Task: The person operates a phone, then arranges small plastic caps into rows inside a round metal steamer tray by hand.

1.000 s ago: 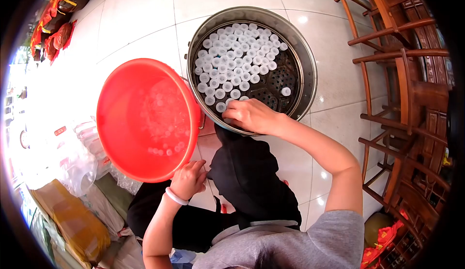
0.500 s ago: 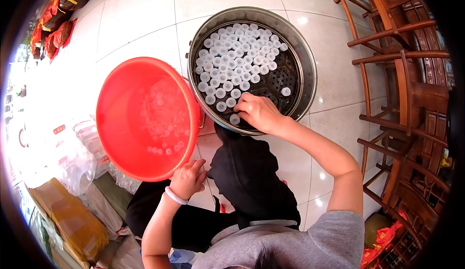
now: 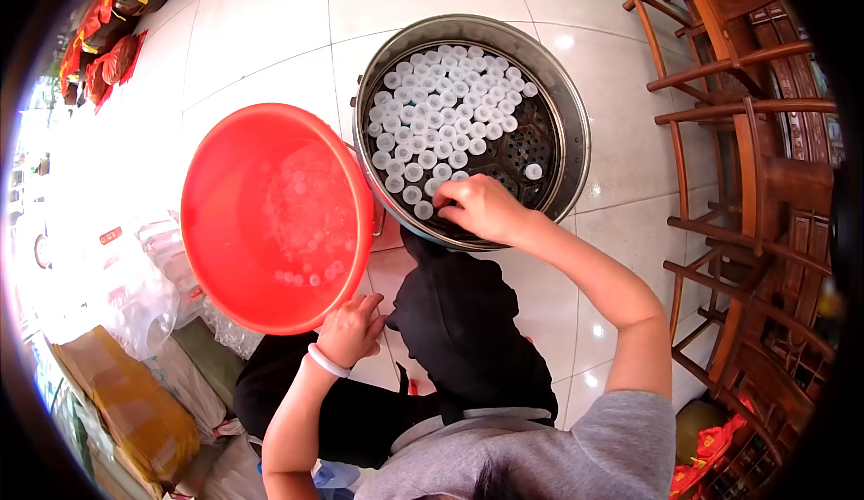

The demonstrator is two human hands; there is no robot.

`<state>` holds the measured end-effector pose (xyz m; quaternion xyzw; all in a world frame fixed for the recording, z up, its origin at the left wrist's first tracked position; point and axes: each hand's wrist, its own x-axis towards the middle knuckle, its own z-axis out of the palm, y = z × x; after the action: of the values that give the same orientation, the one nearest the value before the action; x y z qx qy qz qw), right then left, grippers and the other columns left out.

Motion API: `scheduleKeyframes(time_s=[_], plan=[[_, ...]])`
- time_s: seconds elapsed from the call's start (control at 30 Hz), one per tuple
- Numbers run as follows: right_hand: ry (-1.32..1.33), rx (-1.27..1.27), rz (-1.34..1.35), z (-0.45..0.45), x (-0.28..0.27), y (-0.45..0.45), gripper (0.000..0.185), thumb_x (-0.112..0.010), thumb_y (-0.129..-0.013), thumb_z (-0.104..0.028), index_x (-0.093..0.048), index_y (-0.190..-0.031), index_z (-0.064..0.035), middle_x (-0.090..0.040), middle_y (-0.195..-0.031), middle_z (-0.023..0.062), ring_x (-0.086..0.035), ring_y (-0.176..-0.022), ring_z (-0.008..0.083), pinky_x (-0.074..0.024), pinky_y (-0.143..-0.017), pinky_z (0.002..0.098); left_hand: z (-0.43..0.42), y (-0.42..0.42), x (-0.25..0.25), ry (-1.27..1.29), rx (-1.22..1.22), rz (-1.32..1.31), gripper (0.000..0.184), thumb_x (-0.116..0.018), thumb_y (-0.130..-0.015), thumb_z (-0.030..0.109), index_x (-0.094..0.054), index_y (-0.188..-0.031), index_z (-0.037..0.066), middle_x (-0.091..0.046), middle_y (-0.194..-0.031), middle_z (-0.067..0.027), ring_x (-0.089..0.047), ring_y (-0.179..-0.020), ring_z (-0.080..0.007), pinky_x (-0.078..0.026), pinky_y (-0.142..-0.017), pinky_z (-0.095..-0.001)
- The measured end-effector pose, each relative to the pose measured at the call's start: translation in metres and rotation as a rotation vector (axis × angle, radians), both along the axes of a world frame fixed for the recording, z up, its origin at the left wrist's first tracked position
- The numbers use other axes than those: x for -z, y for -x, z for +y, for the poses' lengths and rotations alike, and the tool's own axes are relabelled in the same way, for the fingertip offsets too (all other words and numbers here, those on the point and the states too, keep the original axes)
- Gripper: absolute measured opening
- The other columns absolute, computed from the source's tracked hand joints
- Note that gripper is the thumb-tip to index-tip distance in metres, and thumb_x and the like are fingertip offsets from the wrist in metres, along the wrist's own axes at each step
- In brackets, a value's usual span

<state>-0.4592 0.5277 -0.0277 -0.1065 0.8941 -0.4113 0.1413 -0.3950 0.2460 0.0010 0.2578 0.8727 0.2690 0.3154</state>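
My right hand (image 3: 477, 205) reaches over the lower rim of a round metal steamer pan (image 3: 576, 131), its fingers curled together; whatever is between them is hidden. Many small white translucent cups (image 3: 441, 108) stand packed on the pan's perforated dark base, and one white cup (image 3: 534, 171) stands apart at the right. Close to my right fingertips is another cup (image 3: 424, 209). My left hand (image 3: 351, 329) is at the lower rim of a red basin (image 3: 225, 194), its fingers bent against the edge. Small clear cups (image 3: 310, 278) lie inside the basin.
Wooden chairs (image 3: 751, 167) stand along the right. At the lower left are a taped brown package (image 3: 135, 401) and clear plastic bags (image 3: 144, 306). Dark jars with red cloth (image 3: 117, 59) are at the upper left. Pale floor tiles (image 3: 261, 14) lie beyond the basin.
The cup by my right fingers has shifted from the pan's lower edge toward the other cups. My right hand has moved slightly up and right, while my left hand stays at the basin.
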Motion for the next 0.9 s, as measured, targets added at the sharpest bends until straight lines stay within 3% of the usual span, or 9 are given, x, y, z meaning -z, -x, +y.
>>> scheduleKeyframes(time_s=[0.23, 0.5, 0.7, 0.77, 0.8, 0.83, 0.87, 0.9], plan=[[-0.145, 0.089, -0.119, 0.040, -0.010, 0.000, 0.021, -0.065, -0.069, -0.007, -0.053, -0.082, 0.0029, -0.060, -0.069, 0.0162, -0.060, -0.070, 0.0319, -0.0469, -0.062, 0.0400, 0.001, -0.001, 0.001, -0.005, 0.000, 0.000, 0.029, -0.057, -0.074, 0.004, -0.055, -0.103, 0.000, -0.059, -0.080, -0.0143, -0.059, -0.075, -0.0300, -0.047, -0.067, -0.0359], [0.077, 0.144, -0.121, 0.012, 0.009, -0.002, 0.023, -0.064, -0.071, -0.005, -0.047, -0.082, 0.0037, -0.060, -0.070, 0.0190, -0.060, -0.070, 0.0358, -0.0468, -0.061, 0.0404, 0.000, -0.001, 0.002, 0.011, 0.012, 0.003, 0.028, -0.056, -0.075, 0.005, -0.055, -0.102, 0.000, -0.059, -0.081, -0.0143, -0.060, -0.075, -0.0296, -0.047, -0.068, -0.0356], [0.223, 0.123, -0.125, 0.010, 0.011, 0.001, 0.019, -0.064, -0.072, -0.004, -0.048, -0.079, 0.0039, -0.060, -0.067, 0.0164, -0.063, -0.062, 0.0288, -0.0477, -0.056, 0.0356, 0.000, -0.001, 0.001, 0.001, 0.000, -0.002, 0.027, -0.056, -0.075, 0.005, -0.055, -0.102, 0.000, -0.059, -0.081, -0.0139, -0.060, -0.074, -0.0289, -0.047, -0.067, -0.0353], [0.214, 0.197, -0.291, 0.017, -0.007, 0.004, 0.019, -0.065, -0.073, -0.005, -0.049, -0.078, 0.0034, -0.060, -0.065, 0.0137, -0.062, -0.056, 0.0230, -0.0473, -0.052, 0.0328, -0.001, -0.001, 0.001, 0.000, -0.006, -0.002, 0.028, -0.056, -0.075, 0.005, -0.055, -0.102, 0.000, -0.059, -0.081, -0.0138, -0.060, -0.073, -0.0287, -0.047, -0.067, -0.0353], [0.153, 0.202, -0.292, 0.026, -0.008, 0.006, 0.019, -0.066, -0.075, -0.006, -0.049, -0.076, 0.0010, -0.059, -0.064, 0.0074, -0.059, -0.055, 0.0131, -0.0468, -0.049, 0.0271, -0.001, -0.001, 0.001, 0.005, -0.003, -0.005, 0.028, -0.056, -0.074, 0.005, -0.055, -0.102, 0.000, -0.059, -0.081, -0.0137, -0.060, -0.074, -0.0287, -0.047, -0.068, -0.0353], [0.122, 0.228, -0.248, 0.037, -0.008, 0.007, 0.018, -0.067, -0.075, -0.006, -0.050, -0.076, 0.0009, -0.059, -0.066, 0.0074, -0.057, -0.052, 0.0126, -0.0462, -0.048, 0.0267, -0.001, -0.001, 0.002, 0.010, -0.001, -0.008, 0.028, -0.056, -0.074, 0.005, -0.055, -0.102, 0.000, -0.059, -0.081, -0.0136, -0.060, -0.074, -0.0287, -0.047, -0.068, -0.0354], [0.023, 0.254, -0.223, 0.049, -0.012, 0.009, 0.019, -0.068, -0.074, -0.006, -0.051, -0.077, 0.0011, -0.059, -0.065, 0.0076, -0.057, -0.055, 0.0139, -0.0468, -0.050, 0.0275, -0.001, -0.002, 0.003, 0.009, -0.002, -0.009, 0.028, -0.056, -0.074, 0.005, -0.055, -0.102, 0.000, -0.059, -0.081, -0.0136, -0.060, -0.074, -0.0287, -0.047, -0.068, -0.0354], [-0.152, 0.208, -0.119, 0.062, -0.017, 0.011, 0.021, -0.068, -0.071, -0.007, -0.051, -0.080, 0.0011, -0.060, -0.072, 0.0110, -0.061, -0.067, 0.0217, -0.0483, -0.060, 0.0321, -0.002, -0.002, 0.004, -0.010, 0.003, 0.013, 0.028, -0.058, -0.075, 0.010, -0.055, -0.101, 0.000, -0.058, -0.080, -0.0141, -0.059, -0.073, -0.0308, -0.047, -0.065, -0.0372]])
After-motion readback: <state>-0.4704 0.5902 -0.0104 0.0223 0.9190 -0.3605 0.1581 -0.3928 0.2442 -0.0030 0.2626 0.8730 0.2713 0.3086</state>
